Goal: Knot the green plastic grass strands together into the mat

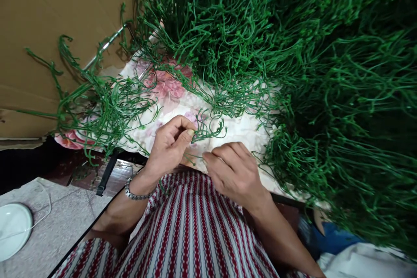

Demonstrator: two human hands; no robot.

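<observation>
My left hand (171, 141), with a metal watch (138, 191) at its wrist, pinches several thin green stems (208, 130) between thumb and forefinger; their curled tips point right. Close by on the right, my right hand (233, 169) has its fingers curled together around the end of a thin green stem (194, 155). Both hands are over a white cloth with pink flowers (241, 132), near its front edge. A loose pile of green stems (110, 108) lies on the cloth left of my hands.
A large heap of green stems (228, 30) fills the back and right. Brown cardboard (42, 21) stands at the left, with a thin metal rod (106, 45) before it. At the lower left a white round lid or plate (14, 230) lies on the grey floor (68, 221).
</observation>
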